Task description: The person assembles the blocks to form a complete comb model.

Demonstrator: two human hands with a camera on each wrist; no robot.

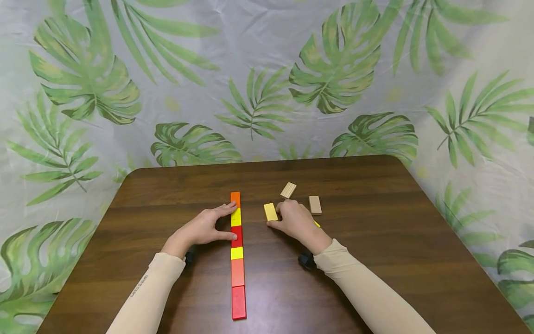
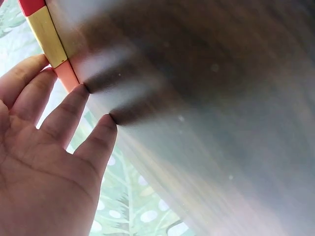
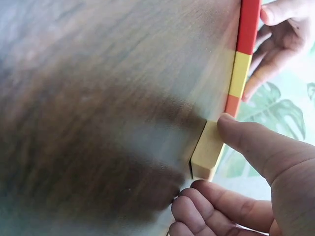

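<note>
A straight row of flat red, yellow and orange blocks (image 1: 238, 272) runs front to back on the table. My left hand (image 1: 204, 227) reaches over the row from the left. Its thumb touches a red block (image 1: 236, 231) and its fingertips touch the farther yellow and orange part, the fingers nearly straight. Right of the row, my right hand (image 1: 298, 220) pinches a loose yellow block (image 1: 270, 212), thumb at one end and index finger at the other. In the right wrist view that yellow block (image 3: 207, 147) rests near the row's far end.
Two plain wooden blocks, one ridged (image 1: 288, 189) and one smooth (image 1: 315, 205), lie beyond and to the right of the right hand. A yellow piece (image 1: 317, 224) is mostly hidden behind the right wrist. A leaf-patterned cloth (image 1: 258, 93) hangs behind the dark wooden table (image 1: 375, 185).
</note>
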